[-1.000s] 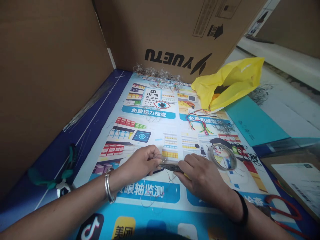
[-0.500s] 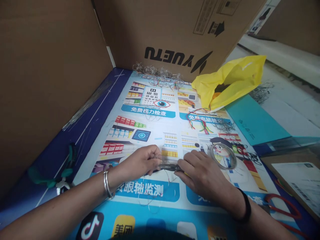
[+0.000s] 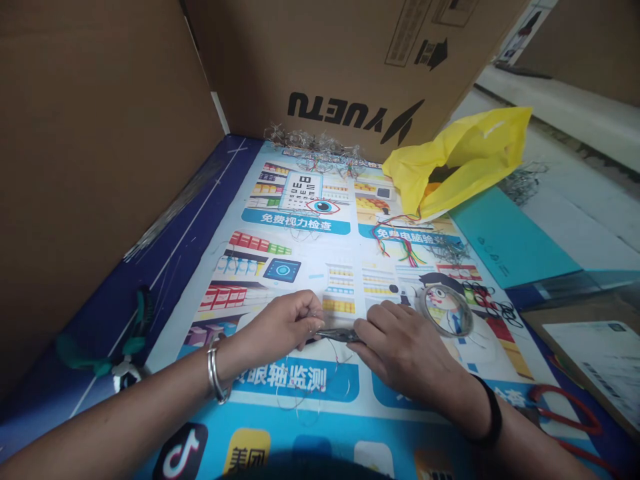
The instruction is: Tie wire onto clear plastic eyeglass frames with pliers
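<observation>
My right hand [image 3: 400, 340] is closed round the handles of a pair of needle-nose pliers [image 3: 337, 335], whose jaws point left. Their tips meet the fingertips of my left hand [image 3: 295, 320], which pinches a thin wire piece [image 3: 314, 313]; its shape is mostly hidden by the fingers. Fine loose wires [image 3: 300, 400] hang or lie just below the two hands. Beyond my right hand a roll of clear tape [image 3: 445, 311] lies on the printed poster sheet [image 3: 320, 427].
Green-handled cutters [image 3: 133, 347] lie at left, red-handled scissors [image 3: 570, 407] at lower right. A yellow bag [image 3: 460, 160], coloured cords [image 3: 410, 253] and black loops [image 3: 493, 303] are on the right. Tangled wire pieces [image 3: 320, 143] line the back against a cardboard wall [image 3: 340, 60]; straight wires [image 3: 165, 227] lie left.
Both hands stay nearly in place, with the plier tips still at my left fingertips. The view has shifted very slightly.
</observation>
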`<state>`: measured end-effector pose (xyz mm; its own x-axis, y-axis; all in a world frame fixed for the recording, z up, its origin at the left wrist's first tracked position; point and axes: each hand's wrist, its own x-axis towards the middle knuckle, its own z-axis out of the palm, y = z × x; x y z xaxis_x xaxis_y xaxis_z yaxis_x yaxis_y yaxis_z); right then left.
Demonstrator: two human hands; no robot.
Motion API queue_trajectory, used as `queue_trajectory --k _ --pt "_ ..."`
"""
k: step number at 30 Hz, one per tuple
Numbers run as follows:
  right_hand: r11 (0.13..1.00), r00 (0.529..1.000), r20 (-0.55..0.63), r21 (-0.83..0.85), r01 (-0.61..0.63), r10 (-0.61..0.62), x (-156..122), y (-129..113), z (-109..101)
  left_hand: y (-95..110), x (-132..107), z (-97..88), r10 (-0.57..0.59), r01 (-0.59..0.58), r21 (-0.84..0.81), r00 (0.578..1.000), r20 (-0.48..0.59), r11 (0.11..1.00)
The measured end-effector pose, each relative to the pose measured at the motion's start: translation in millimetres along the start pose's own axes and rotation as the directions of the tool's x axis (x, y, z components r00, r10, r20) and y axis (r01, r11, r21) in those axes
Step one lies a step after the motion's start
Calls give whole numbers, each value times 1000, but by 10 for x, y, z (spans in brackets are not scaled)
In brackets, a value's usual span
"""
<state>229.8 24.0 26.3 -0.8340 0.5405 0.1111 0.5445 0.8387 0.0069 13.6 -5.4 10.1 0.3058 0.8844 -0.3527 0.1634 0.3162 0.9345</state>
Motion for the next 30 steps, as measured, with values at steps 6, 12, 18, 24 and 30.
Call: queue_trajectory --k 6,12,18,24,30 --pt "1000 1000 13 -16 11 -11 5 3 -7 3 2 -5 6 -6 36 1000 2 999" --pt "999 1000 -22 -53 -2 1 -7 -27 -28 24 -8 5 -1 3 103 1000 -21 995" --pt "999 1000 0 -49 -13 13 2 -46 -26 12 -16 8 0 6 178 999 -38 984" --pt "1000 999 36 -21 -21 22 2 -55 -34 -2 -16 17 27 -16 177 998 -60 984" --pt "1000 999 41 -10 -28 28 8 -52 -24 7 -22 24 26 -14 180 998 -63 984"
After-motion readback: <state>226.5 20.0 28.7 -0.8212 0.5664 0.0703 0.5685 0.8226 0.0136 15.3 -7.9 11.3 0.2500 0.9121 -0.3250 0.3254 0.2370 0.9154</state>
